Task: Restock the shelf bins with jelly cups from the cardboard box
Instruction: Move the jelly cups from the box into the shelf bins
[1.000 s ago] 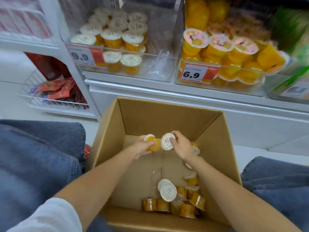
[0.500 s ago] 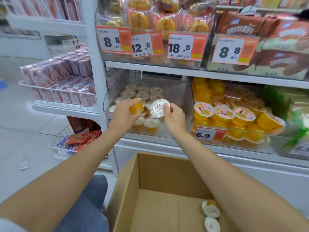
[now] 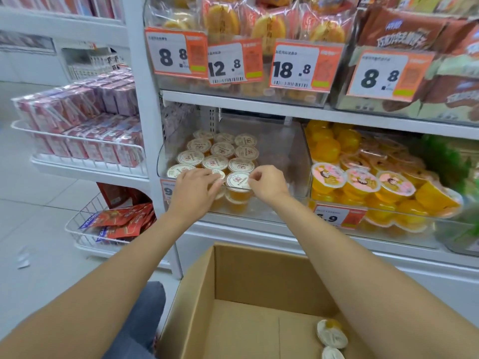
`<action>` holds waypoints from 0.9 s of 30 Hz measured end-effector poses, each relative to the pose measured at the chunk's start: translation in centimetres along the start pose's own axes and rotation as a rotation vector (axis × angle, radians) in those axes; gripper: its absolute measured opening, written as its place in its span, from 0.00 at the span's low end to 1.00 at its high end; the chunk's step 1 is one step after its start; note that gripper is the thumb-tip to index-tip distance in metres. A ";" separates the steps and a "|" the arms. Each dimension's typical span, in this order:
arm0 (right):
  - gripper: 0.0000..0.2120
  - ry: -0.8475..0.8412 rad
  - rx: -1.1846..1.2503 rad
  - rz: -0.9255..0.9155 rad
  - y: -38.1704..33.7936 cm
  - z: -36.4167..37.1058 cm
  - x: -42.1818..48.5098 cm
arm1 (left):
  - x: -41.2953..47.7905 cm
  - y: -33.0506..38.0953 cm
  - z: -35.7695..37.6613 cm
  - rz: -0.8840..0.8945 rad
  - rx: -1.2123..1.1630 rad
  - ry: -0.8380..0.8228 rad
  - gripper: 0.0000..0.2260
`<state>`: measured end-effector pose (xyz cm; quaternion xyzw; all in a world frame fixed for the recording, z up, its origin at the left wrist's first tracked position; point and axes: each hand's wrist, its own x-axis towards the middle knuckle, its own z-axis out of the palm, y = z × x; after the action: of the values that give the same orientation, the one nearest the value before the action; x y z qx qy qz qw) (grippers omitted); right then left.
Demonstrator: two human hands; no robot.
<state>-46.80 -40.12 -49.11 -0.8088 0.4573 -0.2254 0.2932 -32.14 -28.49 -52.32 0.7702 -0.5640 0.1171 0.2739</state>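
Both arms are being held out over the cardboard box (image 3: pixel 241 275), toward the clear shelf bin (image 3: pixel 282 151) on the lower shelf. The left hand (image 3: pixel 194 189) is being laid palm-down over a jelly cup (image 3: pixel 218 174) in the bin's front row. Its fingers are being curled over the lid, so only a sliver of white foil is being shown. Just beside it, a second jelly cup (image 3: pixel 238 180) is being pinched at the right edge of its lid by the thumb and bent fingers of the right hand (image 3: pixel 268 185). This cup is being held upright on top of another orange cup at the bin's front wall. Behind both hands, rows of stocked cups (image 3: pixel 223 150) are being displayed lids-up (white foil printed in red). A few loose cups (image 3: pixel 331 334) are being shown lying in the box's lower right corner. Larger jelly tubs (image 3: pixel 363 181) are being heaped in the neighbouring bin to the right, behind a price tag (image 3: pixel 337 216).
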 end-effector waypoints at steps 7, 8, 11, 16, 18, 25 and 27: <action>0.09 0.272 -0.048 -0.474 3.2 0.1 -7.4 | -2.4 2.6 -0.1 0.122 0.039 0.149 0.07; 0.08 0.264 -0.054 -0.484 4.5 0.3 -8.8 | -3.0 3.4 0.1 0.150 0.022 0.153 0.06; 0.09 0.078 -0.094 -0.380 9.3 1.1 -12.0 | -5.4 5.8 2.0 0.127 -0.105 -0.013 0.05; 0.13 -0.337 -0.228 0.010 20.1 2.9 -16.1 | -12.7 8.4 9.1 -0.045 -0.231 -0.689 0.09; 0.12 -0.511 -0.266 0.209 25.1 3.8 -17.7 | -16.5 9.2 12.9 -0.122 -0.217 -0.948 0.09; 0.16 -0.752 -0.405 0.579 37.4 7.4 -25.1 | -30.0 13.0 22.5 -0.360 -0.254 -1.417 0.08; 0.17 -0.721 -0.361 0.674 38.7 8.4 -26.2 | -31.9 14.3 24.2 -0.455 -0.305 -1.468 0.09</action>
<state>-77.58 -30.91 -84.05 -0.6808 0.5937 0.2564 0.3440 -59.37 -19.28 -83.72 0.7009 -0.4391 -0.5599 -0.0491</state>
